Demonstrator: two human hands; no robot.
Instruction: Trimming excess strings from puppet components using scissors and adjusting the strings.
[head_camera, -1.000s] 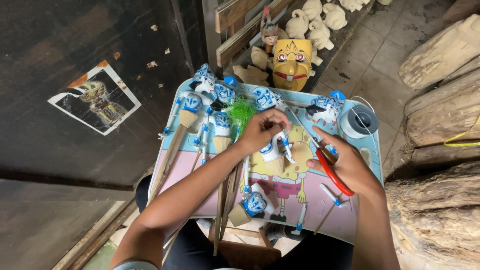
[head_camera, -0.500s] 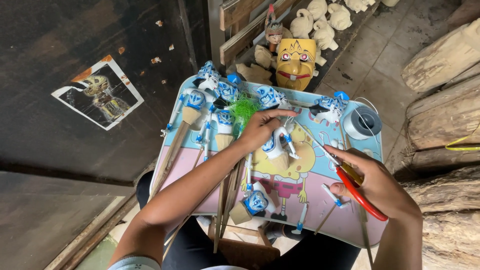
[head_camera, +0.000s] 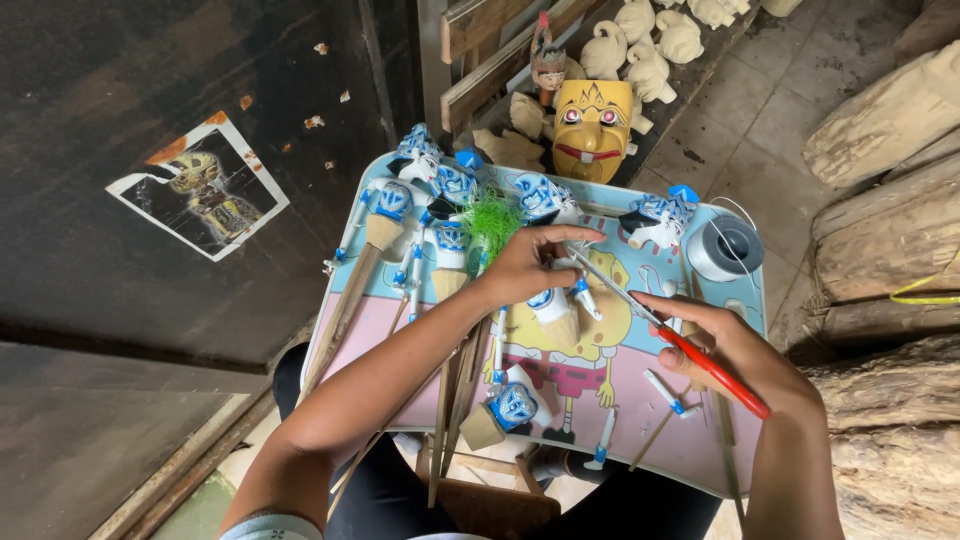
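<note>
Pliers (head_camera: 668, 340) with red handles and thin metal jaws are gripped in the right hand (head_camera: 735, 350), over the table (head_camera: 640, 440). Left-hand (head_camera: 525, 265) fingers (head_camera: 575, 237) are pinched on a small blue-and-white puppet (head_camera: 555, 305) at the table's middle, where the tips meet it.

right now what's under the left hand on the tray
Under the left hand lies a small blue-and-white puppet on the cartoon-printed tray. Its upper part is hidden by the fingers.

2 bare forearms, black trousers (head_camera: 400, 490), pale sleeve edge (head_camera: 270, 528).
</note>
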